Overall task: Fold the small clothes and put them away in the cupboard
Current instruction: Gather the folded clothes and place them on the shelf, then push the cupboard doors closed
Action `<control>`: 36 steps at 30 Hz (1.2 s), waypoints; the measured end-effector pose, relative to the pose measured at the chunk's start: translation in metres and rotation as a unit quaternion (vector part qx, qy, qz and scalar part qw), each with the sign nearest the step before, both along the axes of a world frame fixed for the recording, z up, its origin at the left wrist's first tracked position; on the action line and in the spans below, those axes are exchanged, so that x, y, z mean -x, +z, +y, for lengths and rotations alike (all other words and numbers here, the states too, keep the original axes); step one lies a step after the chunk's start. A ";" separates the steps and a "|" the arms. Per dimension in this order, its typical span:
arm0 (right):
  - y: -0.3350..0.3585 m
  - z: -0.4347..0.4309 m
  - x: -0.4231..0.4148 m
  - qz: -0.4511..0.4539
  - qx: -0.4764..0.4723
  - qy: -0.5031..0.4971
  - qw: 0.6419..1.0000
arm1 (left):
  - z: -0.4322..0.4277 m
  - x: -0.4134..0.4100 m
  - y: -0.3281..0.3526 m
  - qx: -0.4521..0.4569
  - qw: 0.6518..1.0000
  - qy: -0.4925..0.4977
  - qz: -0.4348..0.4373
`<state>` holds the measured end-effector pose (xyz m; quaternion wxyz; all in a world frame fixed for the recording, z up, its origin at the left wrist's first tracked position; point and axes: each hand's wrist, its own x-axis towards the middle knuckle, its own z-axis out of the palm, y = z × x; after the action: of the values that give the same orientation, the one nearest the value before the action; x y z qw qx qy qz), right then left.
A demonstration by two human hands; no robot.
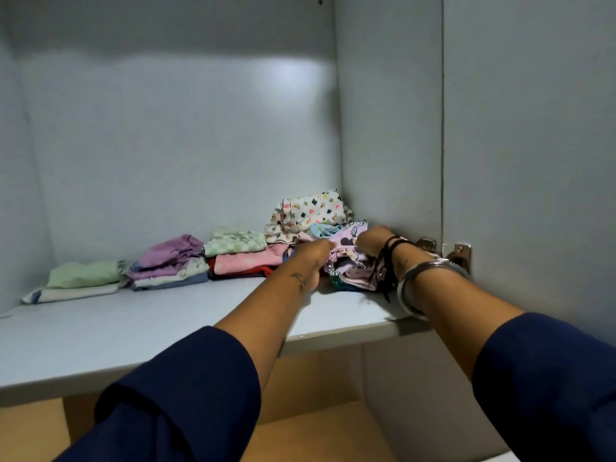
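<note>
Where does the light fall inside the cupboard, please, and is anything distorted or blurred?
Head view: a bright patch glares on the back wall, and the top above it is shadowed; the wide-angle lens slightly bows the shelf edge; the navy sleeves near the camera look soft; the folded clothes stay readable.

head-worn camera looks forward and slightly down into the cupboard shelf (140,331), close up.

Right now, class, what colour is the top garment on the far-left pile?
The top garment is pale green; head view.
</note>
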<state>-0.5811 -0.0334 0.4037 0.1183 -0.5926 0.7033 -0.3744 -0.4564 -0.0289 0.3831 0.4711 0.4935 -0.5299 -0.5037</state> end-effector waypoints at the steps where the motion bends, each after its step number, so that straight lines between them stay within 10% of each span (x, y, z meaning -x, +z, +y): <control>1: 0.001 0.000 0.000 0.006 -0.009 0.009 1.000 | -0.002 0.002 -0.002 0.006 1.000 0.020 0.015; 9: 0.007 0.009 -0.011 0.128 -0.062 0.007 0.990 | 0.000 0.016 -0.005 0.040 0.995 0.095 0.018; 15: 0.011 0.014 -0.026 0.321 0.221 -0.101 0.915 | 0.009 0.023 -0.003 0.040 0.995 0.083 0.049; 21: 0.000 0.014 -0.013 0.302 -0.055 0.073 0.949 | 0.015 0.016 -0.012 0.008 0.994 0.090 0.065; 28: 0.001 0.029 -0.014 0.238 -0.057 0.091 0.965 | 0.047 -0.020 -0.006 0.073 0.994 0.076 -0.027; 31: 0.016 0.054 -0.030 0.305 0.090 0.029 0.948 | 0.094 -0.066 -0.017 0.241 0.944 0.195 -0.115; 36: 0.046 0.138 -0.137 0.323 0.326 0.172 0.872 | 0.230 -0.189 -0.060 0.483 0.727 0.420 -0.250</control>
<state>-0.4438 0.1047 0.4493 -0.2528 -0.7970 0.4275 -0.3438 -0.2678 0.2011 0.3234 0.6595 0.4796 -0.5390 0.2109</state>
